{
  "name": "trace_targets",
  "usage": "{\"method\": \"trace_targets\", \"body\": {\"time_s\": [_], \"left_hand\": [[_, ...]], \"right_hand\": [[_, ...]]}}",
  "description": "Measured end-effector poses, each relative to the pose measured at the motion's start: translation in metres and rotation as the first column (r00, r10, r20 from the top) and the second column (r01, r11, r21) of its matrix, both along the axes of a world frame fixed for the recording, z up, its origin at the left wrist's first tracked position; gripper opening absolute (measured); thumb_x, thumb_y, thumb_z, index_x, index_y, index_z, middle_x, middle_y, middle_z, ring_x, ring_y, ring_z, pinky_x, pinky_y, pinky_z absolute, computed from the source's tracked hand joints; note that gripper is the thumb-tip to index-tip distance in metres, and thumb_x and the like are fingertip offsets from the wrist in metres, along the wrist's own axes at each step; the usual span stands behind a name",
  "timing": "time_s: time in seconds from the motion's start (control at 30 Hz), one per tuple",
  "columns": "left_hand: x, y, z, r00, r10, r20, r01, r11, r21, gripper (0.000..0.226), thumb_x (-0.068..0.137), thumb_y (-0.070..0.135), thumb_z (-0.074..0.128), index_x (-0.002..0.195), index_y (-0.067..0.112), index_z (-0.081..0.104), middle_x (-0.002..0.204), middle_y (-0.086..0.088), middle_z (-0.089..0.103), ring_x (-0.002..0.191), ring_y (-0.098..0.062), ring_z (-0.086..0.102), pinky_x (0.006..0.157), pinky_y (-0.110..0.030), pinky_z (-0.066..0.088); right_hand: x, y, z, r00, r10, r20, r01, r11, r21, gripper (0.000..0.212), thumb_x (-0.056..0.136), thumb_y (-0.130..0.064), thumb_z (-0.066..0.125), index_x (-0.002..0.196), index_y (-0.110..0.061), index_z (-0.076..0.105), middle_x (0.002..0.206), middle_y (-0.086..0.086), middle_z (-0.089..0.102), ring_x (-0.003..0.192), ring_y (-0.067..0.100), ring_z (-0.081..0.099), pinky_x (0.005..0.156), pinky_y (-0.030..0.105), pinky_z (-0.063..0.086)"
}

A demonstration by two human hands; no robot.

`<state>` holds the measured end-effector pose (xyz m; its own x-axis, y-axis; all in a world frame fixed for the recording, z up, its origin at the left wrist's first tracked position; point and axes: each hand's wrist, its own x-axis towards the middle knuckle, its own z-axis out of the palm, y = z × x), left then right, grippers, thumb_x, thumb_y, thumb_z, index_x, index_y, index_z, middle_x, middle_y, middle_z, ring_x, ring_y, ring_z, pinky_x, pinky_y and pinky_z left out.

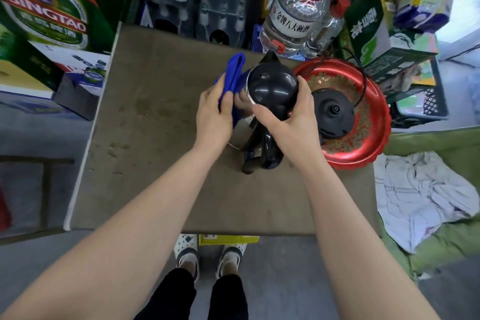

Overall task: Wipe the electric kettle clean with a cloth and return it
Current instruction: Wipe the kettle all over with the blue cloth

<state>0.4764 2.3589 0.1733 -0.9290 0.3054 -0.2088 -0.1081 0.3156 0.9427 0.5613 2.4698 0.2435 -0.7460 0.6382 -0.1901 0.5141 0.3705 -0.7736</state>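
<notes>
Electric kettle (272, 86), black-lidded with a steel body, seen from above at the far middle of the brown worktop (155, 163), its handle toward the viewer; whether its bottom rests on the surface cannot be told. Right hand (293, 125) grips the lid, fingers (302, 86) curled round its right rim and the thumb on its near edge. Left hand (213, 112) holds a folded blue cloth (233, 73) against the kettle's left side, thumb pinching the fabric. Just right of the kettle, a black power base (333, 112) lies in a red tray (363, 153). Behind stand clear red-capped bottles (296, 15); a green beer carton (44, 8) is far left; a crumpled white rag (420, 195) lies on the right.
</notes>
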Motion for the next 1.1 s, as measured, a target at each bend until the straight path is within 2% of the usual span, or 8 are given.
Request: {"method": "trace_targets", "body": {"time_s": [0.1,0.33,0.5,0.6,0.7,0.83,0.97,1.1], "left_hand": [[0.002,-0.005,-0.002,0.999,-0.014,0.045,0.014,1.0,-0.015,0.046,0.104,0.027,0.035,0.15,0.035,0.038,0.148,-0.002,0.043,0.135,-0.015,0.044,0.113,-0.029,0.032],[0.062,-0.024,0.02,0.99,-0.033,-0.136,0.029,0.999,-0.029,0.047,0.103,0.014,0.042,0.149,0.024,0.042,0.147,-0.001,0.039,0.137,-0.01,0.037,0.102,0.002,0.022],[0.031,-0.019,0.01,0.972,-0.082,-0.221,0.083,0.997,-0.001,0.051,0.1,0.008,0.049,0.148,0.022,0.043,0.133,0.002,0.038,0.124,-0.004,0.04,0.106,-0.004,0.025],[0.019,-0.021,-0.013,0.976,-0.141,-0.168,0.134,0.99,-0.052,0.051,0.105,0.02,0.039,0.155,0.02,0.028,0.149,-0.005,0.032,0.133,-0.004,0.033,0.106,-0.001,0.019],[0.034,-0.029,-0.036,0.979,-0.177,-0.097,0.17,0.982,-0.08,0.059,0.104,0.02,0.039,0.158,0.017,0.016,0.161,-0.009,0.025,0.148,-0.017,0.025,0.118,-0.016,0.018],[0.07,-0.029,-0.026,0.976,-0.159,-0.151,0.143,0.983,-0.112,0.074,0.098,0.008,0.052,0.158,0.023,0.011,0.166,-0.004,0.011,0.149,-0.007,0.013,0.104,0.004,0.014],[0.058,-0.009,0.007,0.906,-0.151,-0.395,0.119,0.987,-0.104,0.066,0.099,0.009,0.049,0.156,0.025,0.021,0.165,-0.003,0.015,0.151,-0.016,0.019,0.117,-0.028,0.029],[0.003,0.0,0.001,0.983,-0.11,-0.146,0.102,0.993,-0.058,0.048,0.104,0.022,0.036,0.153,0.024,0.032,0.157,-0.003,0.036,0.143,-0.014,0.034,0.111,-0.015,0.025]], "right_hand": [[0.001,-0.002,-0.001,1.0,-0.003,-0.006,0.003,1.0,0.001,0.099,0.082,-0.041,0.078,0.158,-0.02,0.018,0.16,-0.003,0.027,0.144,0.014,0.034,0.116,0.031,0.035],[0.001,-0.001,0.001,1.0,0.012,0.015,-0.012,1.0,0.012,0.099,0.084,-0.043,0.076,0.159,-0.017,0.016,0.162,0.002,0.023,0.147,0.017,0.03,0.111,0.025,0.031],[-0.001,0.001,0.0,1.0,0.023,0.018,-0.023,1.0,0.001,0.099,0.086,-0.044,0.074,0.16,-0.015,0.013,0.163,0.004,0.021,0.149,0.019,0.025,0.116,0.028,0.028],[-0.001,0.002,-0.002,1.0,0.023,0.017,-0.023,1.0,0.007,0.098,0.087,-0.044,0.073,0.16,-0.015,0.013,0.163,0.003,0.02,0.15,0.018,0.024,0.11,0.022,0.024],[0.0,0.001,-0.003,1.0,0.018,0.016,-0.018,1.0,-0.007,0.098,0.088,-0.043,0.073,0.16,-0.017,0.012,0.163,0.002,0.02,0.149,0.018,0.025,0.109,0.022,0.024],[0.0,0.002,-0.001,0.999,0.029,0.024,-0.029,0.999,-0.015,0.099,0.087,-0.043,0.074,0.16,-0.018,0.013,0.164,0.002,0.021,0.149,0.019,0.028,0.109,0.024,0.027],[-0.002,0.008,0.003,0.997,0.045,0.062,-0.046,0.999,0.002,0.101,0.082,-0.045,0.076,0.159,-0.018,0.016,0.162,0.002,0.027,0.146,0.02,0.034,0.118,0.037,0.034],[-0.001,0.01,0.008,0.985,0.117,0.13,-0.119,0.993,0.002,0.109,0.078,-0.039,0.08,0.159,-0.014,0.011,0.162,0.004,0.026,0.147,0.021,0.031,0.118,0.037,0.034]]}}
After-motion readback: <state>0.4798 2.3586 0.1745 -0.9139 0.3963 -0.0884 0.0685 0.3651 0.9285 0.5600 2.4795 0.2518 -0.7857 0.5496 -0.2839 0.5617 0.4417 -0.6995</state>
